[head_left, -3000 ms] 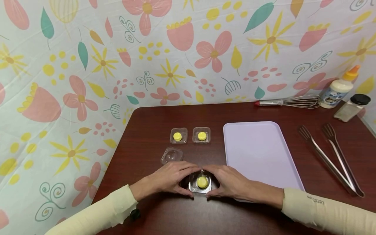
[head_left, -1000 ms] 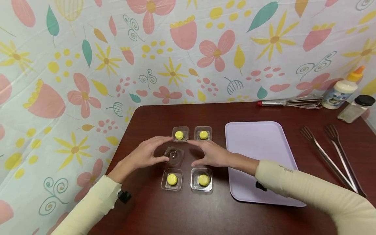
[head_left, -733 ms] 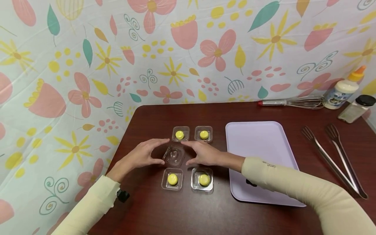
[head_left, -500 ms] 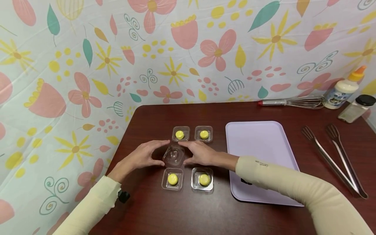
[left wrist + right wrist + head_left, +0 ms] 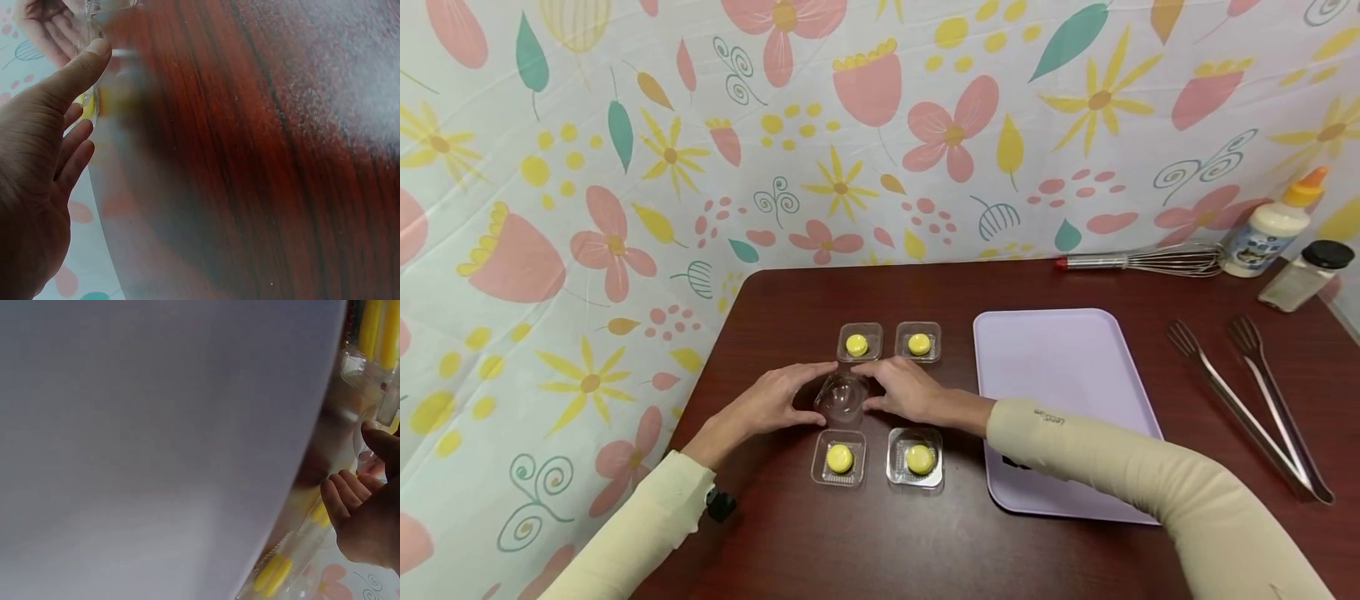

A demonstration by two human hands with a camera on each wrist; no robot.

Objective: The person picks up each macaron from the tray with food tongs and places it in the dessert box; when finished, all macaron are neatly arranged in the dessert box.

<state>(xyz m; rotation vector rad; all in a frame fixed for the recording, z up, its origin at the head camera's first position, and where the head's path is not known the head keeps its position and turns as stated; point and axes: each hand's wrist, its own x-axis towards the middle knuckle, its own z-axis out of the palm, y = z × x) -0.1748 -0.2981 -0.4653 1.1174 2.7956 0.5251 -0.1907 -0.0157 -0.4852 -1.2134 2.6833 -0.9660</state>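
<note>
A clear domed plastic lid [image 5: 844,400] lies between my hands in the middle of several small plastic trays. My left hand [image 5: 771,398] holds its left side between thumb and fingers, the thumb near the front corner. From the right, my right hand [image 5: 910,390] curves round the opposite edge; its thumb [image 5: 374,431] meets the lid's rim in the right wrist view. Just in front are a clear tray [image 5: 820,473] with a yellow macaron [image 5: 839,457] and a second tray [image 5: 892,473] with another macaron [image 5: 921,459]. Behind my fingertips stand more macarons [image 5: 856,345] in trays.
A lilac tray [image 5: 1060,375] lies to the right, under my right sleeve. Metal tongs [image 5: 1247,408] rest farther right. A whisk [image 5: 1138,261], a white bottle [image 5: 1266,237] and a black-capped jar [image 5: 1303,275] line the back right. Patterned cloth [image 5: 700,125] hangs behind the table [image 5: 880,550].
Both hands have left the front right tray and moved back and left to the lid. The right hand has closed in leftward, and both now hold the lid's sides.
</note>
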